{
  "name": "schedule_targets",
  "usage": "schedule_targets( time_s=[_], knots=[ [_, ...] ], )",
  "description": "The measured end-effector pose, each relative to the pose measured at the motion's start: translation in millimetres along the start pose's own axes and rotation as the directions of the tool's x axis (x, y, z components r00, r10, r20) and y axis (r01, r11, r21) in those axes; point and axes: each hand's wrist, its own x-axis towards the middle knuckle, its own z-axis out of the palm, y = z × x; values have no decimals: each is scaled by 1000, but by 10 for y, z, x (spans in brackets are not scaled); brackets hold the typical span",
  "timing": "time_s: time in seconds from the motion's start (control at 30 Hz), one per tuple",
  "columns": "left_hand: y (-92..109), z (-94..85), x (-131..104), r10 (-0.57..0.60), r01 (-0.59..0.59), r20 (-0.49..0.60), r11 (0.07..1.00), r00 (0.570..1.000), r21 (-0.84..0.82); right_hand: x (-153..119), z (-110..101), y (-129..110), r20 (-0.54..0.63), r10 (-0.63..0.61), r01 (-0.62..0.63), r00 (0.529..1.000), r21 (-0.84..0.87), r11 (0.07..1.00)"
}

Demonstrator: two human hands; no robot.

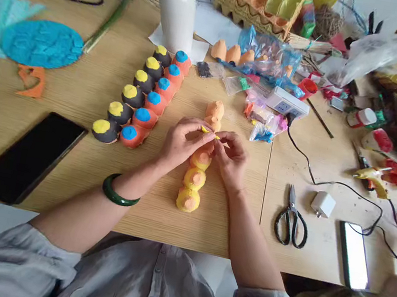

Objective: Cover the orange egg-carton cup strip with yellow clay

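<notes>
Both my hands meet at the middle of the table, above a row of egg-carton cups (193, 178). Between the fingertips of my left hand (184, 141) and my right hand (231, 156) is a small piece of yellow clay (206, 130), pinched from both sides. The nearer cups are coated yellow around bare orange tops; the farther ones look plain orange, and my fingers hide part of the row. To the left stand two finished-looking rows of cups, one black with yellow tops (129, 92) and one orange-red with blue tops (153, 101).
A black tablet (29, 156) lies at left, a white bottle (177, 13) behind the cups. Scissors (291, 217), a white adapter (323, 204) and a lit phone (353, 255) are at right. A cord runs from a power strip (288, 102). Another person's arm shows at lower right.
</notes>
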Motion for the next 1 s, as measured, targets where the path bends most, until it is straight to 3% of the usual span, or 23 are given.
schedule_targets(
  time_s=[0.13,0.53,0.7,0.87,1.0],
  knots=[
    [0,2,-10,-24,24,29,1000,999,1,-5,-13,2,-9,13,-13,1000,-56,998],
    [41,-18,-17,-48,46,50,998,998,39,-10,-40,-45,65,-126,137,990,-216,967],
    [46,-13,-26,-61,60,44,998,997,20,-10,-44,-68,66,-123,135,990,-247,960],
    [13,-13,-11,-26,26,12,998,1000,55,1,-40,-67,34,-25,30,999,-134,990],
    [-54,-11,17,-132,125,-109,990,985,-67,43,-70,-30,-42,102,-99,994,78,992]
  ],
)
